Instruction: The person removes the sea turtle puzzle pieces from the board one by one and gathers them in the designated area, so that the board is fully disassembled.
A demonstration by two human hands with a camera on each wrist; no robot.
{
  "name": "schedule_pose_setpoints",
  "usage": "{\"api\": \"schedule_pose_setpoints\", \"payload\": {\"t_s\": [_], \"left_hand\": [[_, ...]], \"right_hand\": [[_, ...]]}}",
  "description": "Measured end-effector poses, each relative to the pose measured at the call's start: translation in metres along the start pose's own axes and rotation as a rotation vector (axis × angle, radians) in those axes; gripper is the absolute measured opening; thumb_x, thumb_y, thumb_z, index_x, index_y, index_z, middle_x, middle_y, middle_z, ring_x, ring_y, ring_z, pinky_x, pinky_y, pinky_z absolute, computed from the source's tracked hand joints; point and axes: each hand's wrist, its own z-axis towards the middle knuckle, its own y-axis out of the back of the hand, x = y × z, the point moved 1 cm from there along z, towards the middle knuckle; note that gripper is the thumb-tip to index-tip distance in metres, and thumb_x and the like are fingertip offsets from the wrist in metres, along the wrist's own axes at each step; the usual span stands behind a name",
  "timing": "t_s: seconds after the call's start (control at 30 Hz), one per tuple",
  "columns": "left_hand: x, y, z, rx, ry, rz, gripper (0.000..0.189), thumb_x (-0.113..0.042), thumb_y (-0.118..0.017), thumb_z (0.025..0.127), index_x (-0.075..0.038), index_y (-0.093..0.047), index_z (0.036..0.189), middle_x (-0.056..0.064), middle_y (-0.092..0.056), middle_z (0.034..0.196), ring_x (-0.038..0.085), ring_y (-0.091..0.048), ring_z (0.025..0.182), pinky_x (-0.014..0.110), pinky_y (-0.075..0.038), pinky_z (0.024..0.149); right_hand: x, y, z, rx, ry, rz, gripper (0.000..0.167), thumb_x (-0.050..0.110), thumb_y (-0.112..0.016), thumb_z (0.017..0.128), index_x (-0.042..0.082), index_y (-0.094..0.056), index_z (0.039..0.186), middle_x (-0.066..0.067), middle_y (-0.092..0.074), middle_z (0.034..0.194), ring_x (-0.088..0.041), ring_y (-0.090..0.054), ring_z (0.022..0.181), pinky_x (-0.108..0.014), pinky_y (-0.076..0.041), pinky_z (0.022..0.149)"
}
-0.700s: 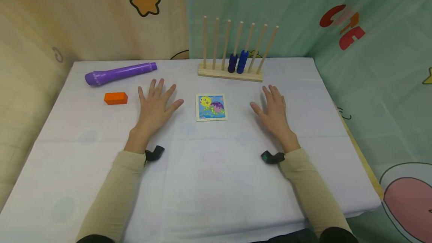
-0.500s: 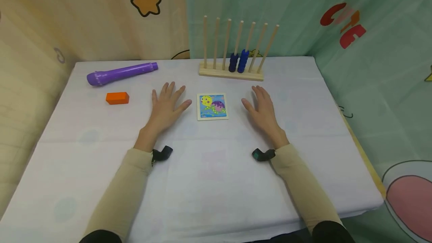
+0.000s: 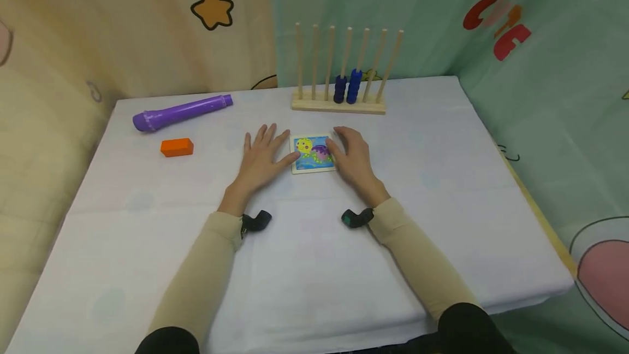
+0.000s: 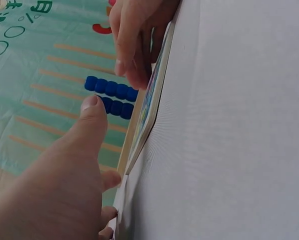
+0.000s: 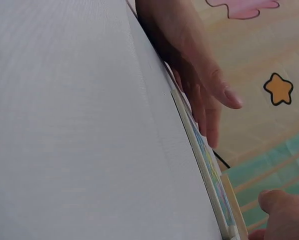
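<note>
You are holding your left hand (image 3: 260,163) spread, fingers straight and fanned, its thumb tip sitting over the near edge of the tile (image 3: 312,163). You are holding your right hand (image 3: 355,161) with its fingers loosely bent and its thumb parted from them, the thumb tip sitting over the tile's opposite edge; whether those fingertips are touching it, the views are not showing clearly. Neither hand is pinching anything. The tile is lying between your two hands on the bench (image 3: 314,272), picture side up, showing a yellow and purple creature on blue.

To the left of your left hand, well apart from it, the orange block (image 3: 177,147) is resting. Beyond the block, the purple stick (image 3: 183,112) is lying at a slant. Past your right hand's fingertips, the rack (image 3: 339,105) is standing, seven pegs rising from its base, two of them carrying blue beads (image 3: 354,86).
</note>
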Motion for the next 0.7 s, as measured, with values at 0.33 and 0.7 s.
{"api": "schedule_pose_setpoints", "payload": {"t_s": [0.33, 0.7], "left_hand": [[0.000, 0.005, 0.010, 0.000, -0.046, 0.046, 0.091, -0.080, -0.054, 0.093, -0.027, -0.036, 0.166, 0.010, -0.017, 0.177, 0.032, -0.002, 0.166, 0.059, 0.011, 0.130], [0.001, 0.001, -0.001, 0.041, -0.031, 0.060, 0.101, -0.077, -0.068, 0.085, -0.024, -0.037, 0.165, 0.012, -0.016, 0.177, 0.034, -0.002, 0.165, 0.061, 0.011, 0.130]], "right_hand": [[0.002, 0.007, 0.010, -0.035, 0.068, -0.026, 0.047, 0.036, -0.070, 0.101, 0.006, -0.066, 0.136, -0.014, -0.065, 0.142, -0.031, -0.053, 0.141, -0.047, -0.035, 0.124], [0.001, -0.001, 0.001, -0.020, 0.068, -0.012, 0.042, 0.031, -0.072, 0.099, 0.004, -0.069, 0.131, -0.015, -0.067, 0.138, -0.032, -0.055, 0.138, -0.046, -0.037, 0.122]]}}
